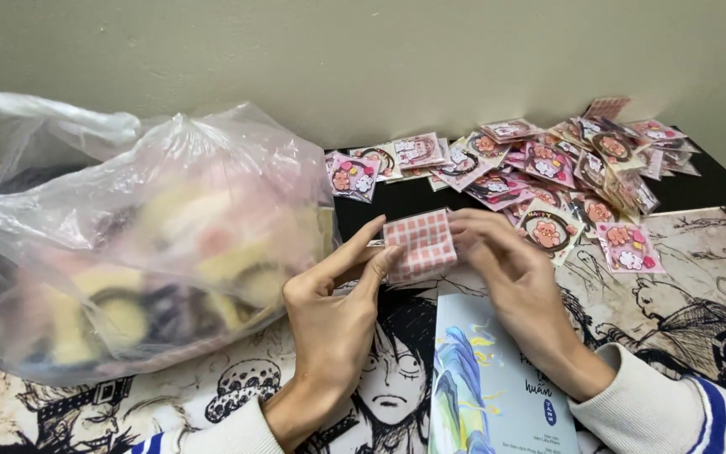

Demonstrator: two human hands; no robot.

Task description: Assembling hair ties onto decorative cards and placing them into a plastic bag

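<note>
Pink checked packet (pixel 420 244) pinched between both hands, left (pixel 329 311) and right (pixel 518 286) (above the tabletop (pixel 699 189)), near a bulging plastic bag (pixel 128 235).

A dark table (pixel 699 189) carries an illustrated mat (pixel 682 294), a plastic bag (pixel 128 252), scattered packets (pixel 565 168) and a booklet (pixel 489 387).

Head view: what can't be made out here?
- Checked pink packet: printed face turned away; edges covered by left hand and right hand.
- Plastic bag: contents blurred by cloudy film, only yellow, pink and dark shapes.
- Booklet: cut off by the bottom edge.
- Packet pile: rear ones overlapped, too small.
</note>
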